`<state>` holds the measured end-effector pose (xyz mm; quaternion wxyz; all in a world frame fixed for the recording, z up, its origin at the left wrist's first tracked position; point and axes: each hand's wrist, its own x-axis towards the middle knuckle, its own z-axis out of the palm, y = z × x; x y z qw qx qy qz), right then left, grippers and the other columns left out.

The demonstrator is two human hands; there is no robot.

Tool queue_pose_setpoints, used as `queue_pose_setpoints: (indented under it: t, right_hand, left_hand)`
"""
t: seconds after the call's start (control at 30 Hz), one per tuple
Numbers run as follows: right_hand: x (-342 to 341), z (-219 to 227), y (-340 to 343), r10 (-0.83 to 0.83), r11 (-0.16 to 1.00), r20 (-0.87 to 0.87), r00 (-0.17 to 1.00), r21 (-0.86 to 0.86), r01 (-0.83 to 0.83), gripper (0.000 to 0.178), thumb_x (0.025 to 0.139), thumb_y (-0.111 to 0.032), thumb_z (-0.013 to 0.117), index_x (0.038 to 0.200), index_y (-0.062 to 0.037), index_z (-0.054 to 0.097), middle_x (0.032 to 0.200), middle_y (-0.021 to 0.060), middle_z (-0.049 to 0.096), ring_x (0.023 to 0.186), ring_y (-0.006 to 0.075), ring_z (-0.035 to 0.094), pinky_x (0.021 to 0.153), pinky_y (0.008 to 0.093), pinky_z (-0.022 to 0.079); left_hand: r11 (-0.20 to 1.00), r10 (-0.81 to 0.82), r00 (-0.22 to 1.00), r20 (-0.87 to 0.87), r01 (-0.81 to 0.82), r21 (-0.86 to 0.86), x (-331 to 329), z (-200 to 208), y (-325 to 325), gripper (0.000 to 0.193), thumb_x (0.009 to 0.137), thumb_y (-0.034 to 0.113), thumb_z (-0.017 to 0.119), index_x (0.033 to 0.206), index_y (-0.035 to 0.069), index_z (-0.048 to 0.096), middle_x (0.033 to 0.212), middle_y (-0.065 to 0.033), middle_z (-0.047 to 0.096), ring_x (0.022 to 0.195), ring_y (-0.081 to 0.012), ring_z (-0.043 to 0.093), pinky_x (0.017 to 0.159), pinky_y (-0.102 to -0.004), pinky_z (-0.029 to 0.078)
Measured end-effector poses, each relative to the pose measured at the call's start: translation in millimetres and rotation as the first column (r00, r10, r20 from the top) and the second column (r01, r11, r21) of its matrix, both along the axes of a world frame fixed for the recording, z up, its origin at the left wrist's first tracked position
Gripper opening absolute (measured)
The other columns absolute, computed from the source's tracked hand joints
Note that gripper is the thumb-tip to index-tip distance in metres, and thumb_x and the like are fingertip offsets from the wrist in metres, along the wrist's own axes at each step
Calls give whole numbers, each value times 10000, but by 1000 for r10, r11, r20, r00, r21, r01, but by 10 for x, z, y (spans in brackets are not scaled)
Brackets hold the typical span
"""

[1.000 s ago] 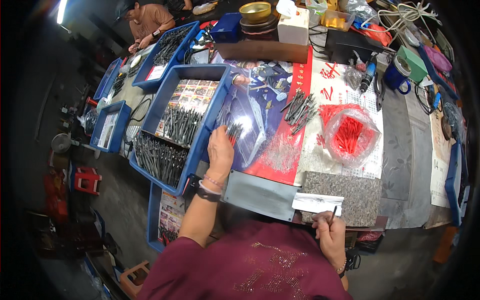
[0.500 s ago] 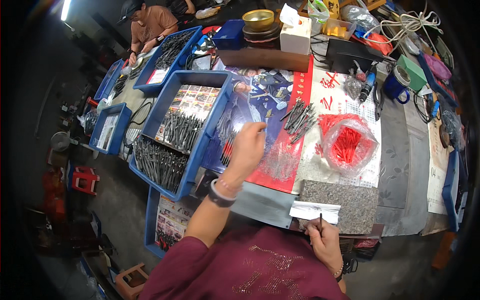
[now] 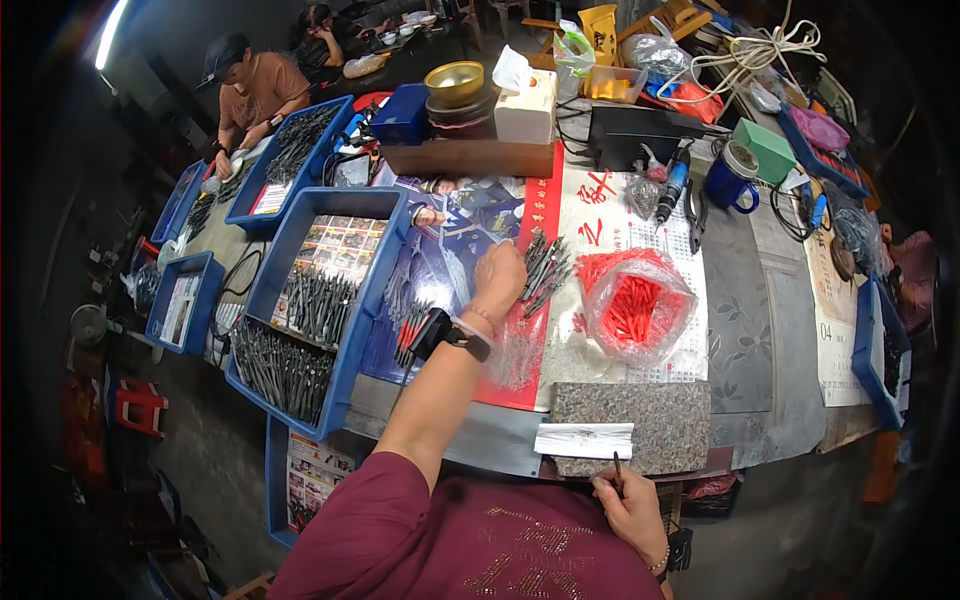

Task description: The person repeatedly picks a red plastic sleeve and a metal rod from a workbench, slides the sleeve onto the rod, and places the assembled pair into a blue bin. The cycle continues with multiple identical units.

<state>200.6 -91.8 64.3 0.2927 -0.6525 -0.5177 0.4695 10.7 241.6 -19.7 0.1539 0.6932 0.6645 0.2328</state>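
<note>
My right hand pinches a slim dark pen upright at the near edge of a white paper pad with dark strokes on it. The pad lies partly on a speckled stone slab. My left hand is over the printed sheet, fingers curled, beside a loose pile of black pens; its fingertips are hidden. Left of that forearm lie several red-tipped black pens. Right of the loose pile, a clear plastic bag holds red caps.
A blue tray of black pens stands at left, with more blue bins beyond. A wooden box, a tissue box, a blue mug and a rotary tool stand at the back. Another person works at far left.
My left hand has moved right to the black pen pile. My right hand stays by the pad with the pen. The view has shifted and shows more at the right.
</note>
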Motion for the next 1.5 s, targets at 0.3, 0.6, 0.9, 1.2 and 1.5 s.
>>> queue_pose_setpoints:
  t: [0.3, 0.6, 0.9, 1.2, 1.5]
  right_hand:
    - [-147, 53, 120, 138, 988, 16, 990, 63, -138, 204, 895, -179, 648, 950, 16, 622, 813, 207, 641, 743, 382, 637, 648, 390, 493]
    - [-116, 137, 87, 100, 986, 150, 984, 114, -118, 159, 873, -141, 653, 900, 12, 620, 800, 195, 646, 720, 364, 648, 618, 386, 489]
    - [427, 550, 342, -276, 919, 312, 909, 363, 155, 114, 894, -69, 615, 862, 38, 591, 659, 151, 544, 538, 200, 486, 524, 326, 393]
    - [497, 296, 1540, -60, 874, 438, 897, 456, -164, 113, 863, -82, 620, 872, 28, 595, 777, 201, 635, 705, 368, 626, 639, 420, 479]
    - [566, -596, 2201, 12, 867, 815, 579, 280, -412, 143, 749, -139, 650, 796, -4, 638, 753, 211, 651, 723, 382, 640, 653, 471, 490]
  left_hand:
    - [997, -57, 997, 56, 59, -41, 71, 3, 35, 241, 841, 227, 669, 907, -4, 662, 946, -240, 676, 914, -411, 651, 808, -488, 505]
    - [969, 1, 949, 316, -79, 235, 72, 213, -222, 199, 884, 186, 622, 850, -11, 621, 785, -234, 662, 764, -408, 660, 682, -496, 502]
    - [947, -239, 593, 769, 316, 51, -357, 928, -1488, 90, 878, 69, 671, 905, -16, 654, 759, -22, 642, 723, -72, 575, 645, -230, 453]
    - [815, 55, 461, 885, 491, -307, -869, 992, -2248, 91, 899, 47, 654, 953, -15, 614, 909, -4, 623, 838, -60, 567, 761, -220, 461]
    - [800, -37, 463, 886, 544, -251, -994, 795, -2485, 206, 933, 109, 621, 1101, -6, 653, 926, -24, 672, 812, -74, 595, 716, -237, 488]
